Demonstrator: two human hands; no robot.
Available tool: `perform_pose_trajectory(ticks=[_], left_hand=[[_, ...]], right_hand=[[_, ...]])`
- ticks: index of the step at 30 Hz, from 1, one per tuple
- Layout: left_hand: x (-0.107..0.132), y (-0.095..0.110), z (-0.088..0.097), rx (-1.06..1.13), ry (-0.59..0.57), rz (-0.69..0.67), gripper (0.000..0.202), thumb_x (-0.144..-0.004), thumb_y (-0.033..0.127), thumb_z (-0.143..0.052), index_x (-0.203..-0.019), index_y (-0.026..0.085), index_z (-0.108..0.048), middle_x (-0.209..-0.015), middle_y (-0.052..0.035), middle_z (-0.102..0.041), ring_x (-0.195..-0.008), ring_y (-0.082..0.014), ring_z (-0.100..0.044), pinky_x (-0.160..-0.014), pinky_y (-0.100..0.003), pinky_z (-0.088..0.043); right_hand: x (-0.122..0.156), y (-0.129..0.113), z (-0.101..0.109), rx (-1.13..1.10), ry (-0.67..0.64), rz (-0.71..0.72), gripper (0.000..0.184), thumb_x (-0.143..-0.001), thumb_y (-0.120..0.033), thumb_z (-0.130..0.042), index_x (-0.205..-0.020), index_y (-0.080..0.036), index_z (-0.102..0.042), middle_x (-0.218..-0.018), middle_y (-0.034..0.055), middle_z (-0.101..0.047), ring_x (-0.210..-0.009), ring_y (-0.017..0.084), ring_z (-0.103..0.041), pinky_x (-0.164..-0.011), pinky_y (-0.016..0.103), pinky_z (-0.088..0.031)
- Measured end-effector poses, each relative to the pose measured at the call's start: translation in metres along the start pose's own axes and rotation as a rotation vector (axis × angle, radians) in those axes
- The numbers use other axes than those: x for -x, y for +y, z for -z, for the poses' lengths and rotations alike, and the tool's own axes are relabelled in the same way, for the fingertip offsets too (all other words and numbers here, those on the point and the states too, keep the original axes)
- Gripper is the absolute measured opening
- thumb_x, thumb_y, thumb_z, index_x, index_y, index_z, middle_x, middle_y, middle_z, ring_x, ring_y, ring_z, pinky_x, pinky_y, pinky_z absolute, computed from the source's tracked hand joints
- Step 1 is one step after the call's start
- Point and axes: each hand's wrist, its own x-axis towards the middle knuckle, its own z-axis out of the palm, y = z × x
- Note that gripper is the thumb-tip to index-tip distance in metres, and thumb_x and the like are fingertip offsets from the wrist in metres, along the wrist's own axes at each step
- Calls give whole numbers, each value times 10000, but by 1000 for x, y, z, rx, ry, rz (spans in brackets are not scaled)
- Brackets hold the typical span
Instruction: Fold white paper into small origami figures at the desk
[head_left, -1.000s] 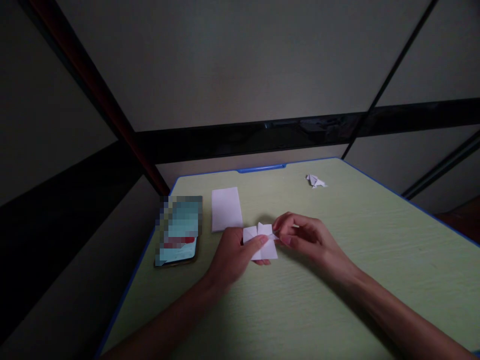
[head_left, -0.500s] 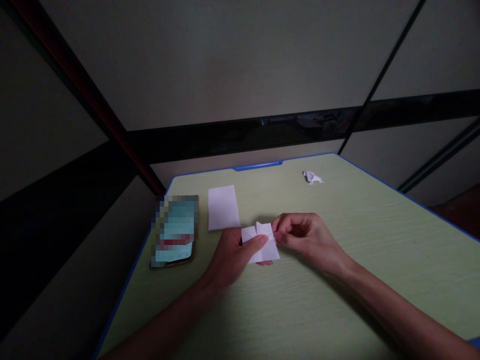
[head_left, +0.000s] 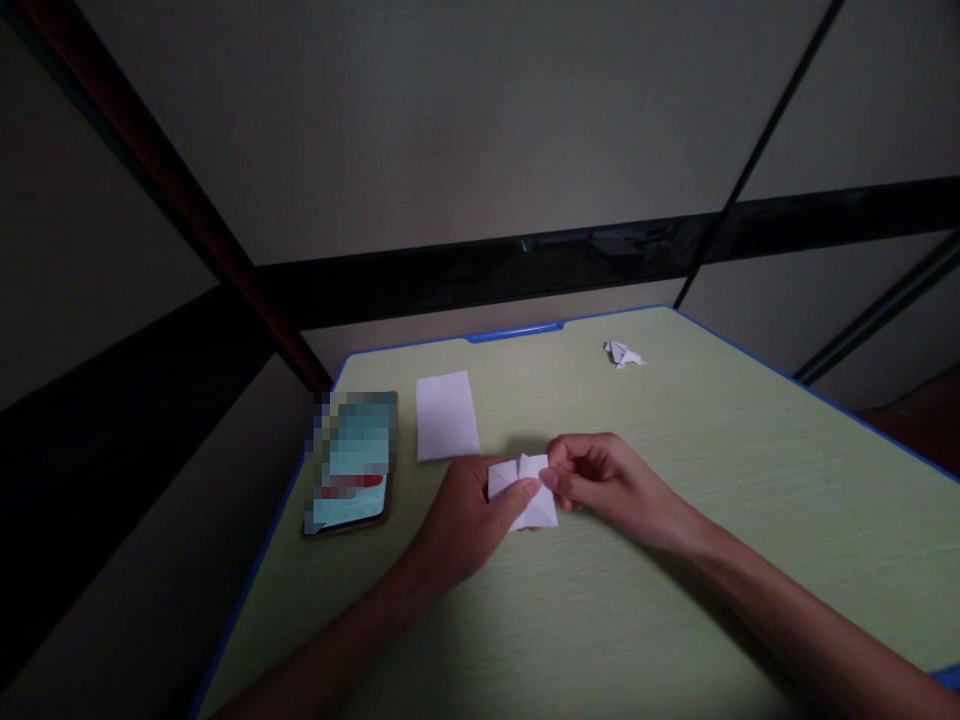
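A small folded white paper (head_left: 538, 511) is held above the table in front of me, with creases and a little raised flap along its top edge. My left hand (head_left: 471, 510) grips it from the left, thumb flat across its face and fingers underneath. At the paper's upper right edge, my right hand (head_left: 600, 480) pinches with thumb and forefinger; its other fingers are curled.
The pale green table (head_left: 720, 560) has a blue edge. A phone (head_left: 356, 460) lies at the left, partly blurred. Beside it lies a white paper sheet (head_left: 446, 417). A folded paper figure (head_left: 622, 354) sits at the far right. Cabinet panels (head_left: 480, 130) rise behind.
The folded paper and my left hand have shifted slightly right and down. My right thumb now lies further over the paper's right edge, and the raised flap looks smaller.
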Motion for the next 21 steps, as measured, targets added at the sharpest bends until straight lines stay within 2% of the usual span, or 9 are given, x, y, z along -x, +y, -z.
perform_pose_trajectory(ticks=[4,10,15,21], left_hand=[[-4,-2,8,-32,-69,7,210,-689,252,-511,-577,96,-596,-506,5,-528,-455,-87,-418,-405,-181,-268],[-9,-6,15,120,-177,7,194,-682,217,-503,-585,94,-617,-516,-27,-598,-477,-115,-523,-475,-202,-374],[-9,-6,11,122,-154,26,195,-683,196,-493,-580,103,-630,-497,-19,-604,-463,-108,-534,-465,-192,-373],[-9,-9,7,64,-116,43,166,-673,190,-509,-583,96,-613,-518,-10,-588,-461,-94,-511,-442,-177,-352]], right_hand=[[1,-4,1,22,-22,1,209,-707,-277,-601,-580,-152,-492,-502,-43,-483,-459,76,-378,-450,226,-271],[0,-6,2,25,-40,3,176,-730,-239,-570,-593,-144,-512,-525,-25,-524,-477,80,-428,-481,231,-324],[-1,0,2,19,-10,-9,205,-709,-255,-601,-571,-157,-486,-492,-44,-493,-442,72,-408,-446,220,-304],[-2,2,1,25,-32,-19,257,-693,-267,-628,-528,-156,-466,-474,-53,-479,-419,60,-374,-416,204,-267]])
